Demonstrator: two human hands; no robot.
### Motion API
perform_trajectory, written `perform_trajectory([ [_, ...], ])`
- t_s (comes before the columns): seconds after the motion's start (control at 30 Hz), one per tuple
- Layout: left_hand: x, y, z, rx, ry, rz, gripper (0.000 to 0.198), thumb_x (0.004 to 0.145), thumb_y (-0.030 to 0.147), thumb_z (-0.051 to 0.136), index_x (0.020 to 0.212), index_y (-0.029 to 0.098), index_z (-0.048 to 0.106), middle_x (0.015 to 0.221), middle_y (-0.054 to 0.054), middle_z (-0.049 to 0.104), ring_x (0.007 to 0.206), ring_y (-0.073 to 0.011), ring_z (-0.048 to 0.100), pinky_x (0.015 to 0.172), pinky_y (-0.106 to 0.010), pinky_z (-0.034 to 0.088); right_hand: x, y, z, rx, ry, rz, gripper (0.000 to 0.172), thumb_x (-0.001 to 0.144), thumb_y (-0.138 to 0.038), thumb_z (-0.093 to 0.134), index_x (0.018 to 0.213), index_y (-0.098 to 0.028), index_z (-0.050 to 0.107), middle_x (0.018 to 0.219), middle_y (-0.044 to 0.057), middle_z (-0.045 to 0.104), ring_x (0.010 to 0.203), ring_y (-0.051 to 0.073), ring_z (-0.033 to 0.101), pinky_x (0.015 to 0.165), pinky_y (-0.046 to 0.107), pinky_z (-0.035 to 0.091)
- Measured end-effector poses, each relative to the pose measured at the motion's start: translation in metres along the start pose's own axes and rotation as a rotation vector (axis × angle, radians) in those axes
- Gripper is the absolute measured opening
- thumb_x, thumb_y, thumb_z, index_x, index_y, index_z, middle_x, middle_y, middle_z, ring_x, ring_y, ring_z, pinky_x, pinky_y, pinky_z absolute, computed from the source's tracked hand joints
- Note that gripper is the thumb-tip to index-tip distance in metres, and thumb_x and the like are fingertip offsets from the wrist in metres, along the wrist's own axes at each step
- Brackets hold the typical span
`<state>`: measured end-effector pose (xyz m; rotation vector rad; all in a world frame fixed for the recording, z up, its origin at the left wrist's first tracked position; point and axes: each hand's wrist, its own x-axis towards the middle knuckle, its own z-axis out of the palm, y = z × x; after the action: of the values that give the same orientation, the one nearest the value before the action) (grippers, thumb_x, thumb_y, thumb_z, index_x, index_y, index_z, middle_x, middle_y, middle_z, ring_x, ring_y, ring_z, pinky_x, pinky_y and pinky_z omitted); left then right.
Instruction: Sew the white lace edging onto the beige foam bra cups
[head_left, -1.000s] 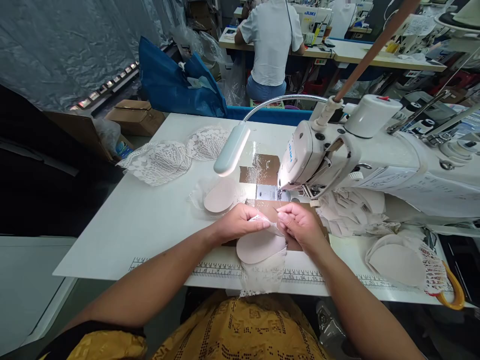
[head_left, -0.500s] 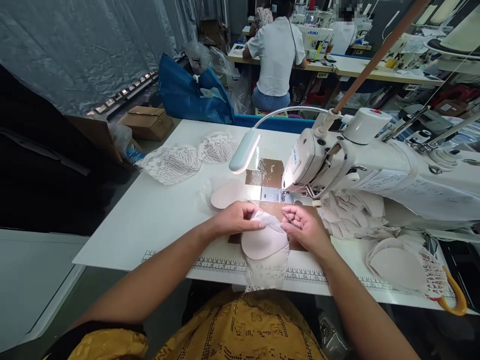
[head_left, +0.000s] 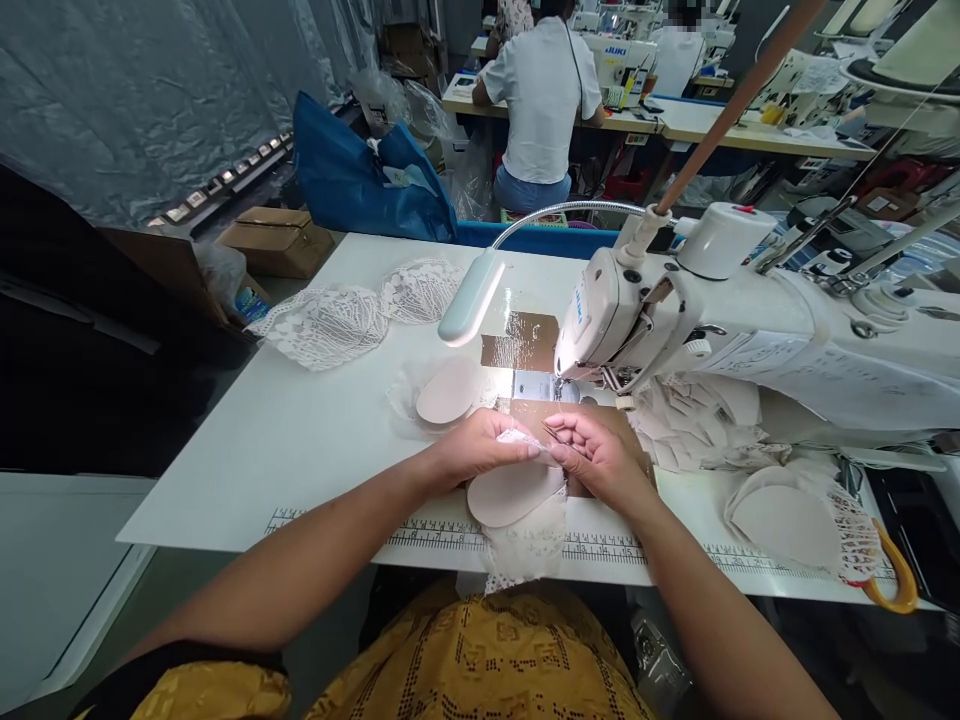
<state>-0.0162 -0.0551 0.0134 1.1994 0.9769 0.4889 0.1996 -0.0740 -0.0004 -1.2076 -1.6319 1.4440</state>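
My left hand (head_left: 480, 448) and my right hand (head_left: 598, 452) pinch the top edge of a beige padded cup (head_left: 510, 495) with white lace (head_left: 525, 545) laid against it. The lace hangs over the table's front edge (head_left: 337, 525). My fingertips nearly meet over the seam, just in front of the white sewing machine (head_left: 675, 320) and its needle plate (head_left: 534, 386). A second beige cup (head_left: 448, 392) lies left of the needle.
Two white lace pieces (head_left: 330, 325) lie at the table's far left. A gooseneck lamp (head_left: 469, 298) hangs over the middle. Stacked cups (head_left: 787, 525) and orange-handled scissors (head_left: 892, 585) sit at the right. A person in a white shirt (head_left: 540, 90) sits at another table behind.
My hands have drawn closer together on the cup's upper edge, and the cup and lace have shifted slightly left. The view swayed a little.
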Motion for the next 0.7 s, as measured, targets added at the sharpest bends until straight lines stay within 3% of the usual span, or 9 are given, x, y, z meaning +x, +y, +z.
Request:
perform_trajectory([
  [0.17,-0.001,-0.001,0.000,0.010,-0.046,0.042,0.033,0.078,0.042,0.070,0.089,0.011,0.075,0.076,-0.005,0.069,0.067,-0.0141,0.058,0.059,-0.023,0.042,0.000,-0.004,-0.004,-0.059,-0.068,-0.003,0.031,0.087,-0.044,0.059,0.109,-0.022,0.065,0.101,0.005,0.068,0.086,0.018,0.064,0.075,0.031,0.051],
  [0.3,0.001,-0.003,0.000,0.038,-0.033,0.036,0.033,0.078,0.042,0.070,0.082,0.010,0.073,0.066,-0.002,0.061,0.060,-0.0120,0.051,0.054,-0.022,0.036,0.002,-0.010,0.000,-0.130,-0.086,-0.004,0.024,0.085,-0.038,0.062,0.103,-0.023,0.066,0.093,0.003,0.069,0.083,0.017,0.063,0.073,0.030,0.049],
  [0.43,0.003,-0.005,0.001,0.013,-0.043,0.033,0.034,0.078,0.043,0.070,0.073,0.009,0.069,0.058,0.001,0.053,0.054,-0.0089,0.044,0.050,-0.021,0.030,0.005,-0.011,0.007,-0.164,-0.034,-0.025,0.019,0.086,-0.038,0.060,0.094,-0.022,0.069,0.088,0.003,0.069,0.079,0.017,0.062,0.070,0.029,0.047],
  [0.53,0.001,0.000,0.000,0.033,-0.068,0.040,0.036,0.082,0.046,0.066,0.086,0.011,0.071,0.068,-0.002,0.061,0.061,-0.0116,0.052,0.053,-0.022,0.035,0.006,-0.007,0.007,-0.109,0.050,0.003,0.021,0.086,-0.040,0.059,0.092,-0.021,0.067,0.086,0.003,0.068,0.077,0.017,0.062,0.067,0.029,0.048],
  [0.6,-0.007,0.007,-0.003,0.176,-0.090,0.069,0.037,0.084,0.048,0.062,0.093,0.013,0.071,0.077,-0.004,0.065,0.066,-0.0137,0.055,0.056,-0.023,0.039,0.005,-0.004,0.004,-0.056,0.121,0.029,0.025,0.087,-0.043,0.057,0.096,-0.021,0.064,0.084,0.003,0.067,0.075,0.017,0.062,0.066,0.029,0.048],
  [0.7,-0.025,0.023,-0.013,0.547,0.011,0.138,0.038,0.086,0.050,0.058,0.079,0.014,0.069,0.067,-0.002,0.062,0.058,-0.0127,0.052,0.054,-0.024,0.036,0.000,-0.003,0.000,-0.111,0.212,-0.015,0.029,0.087,-0.046,0.057,0.103,-0.022,0.060,0.089,0.004,0.066,0.080,0.019,0.063,0.068,0.030,0.049],
])
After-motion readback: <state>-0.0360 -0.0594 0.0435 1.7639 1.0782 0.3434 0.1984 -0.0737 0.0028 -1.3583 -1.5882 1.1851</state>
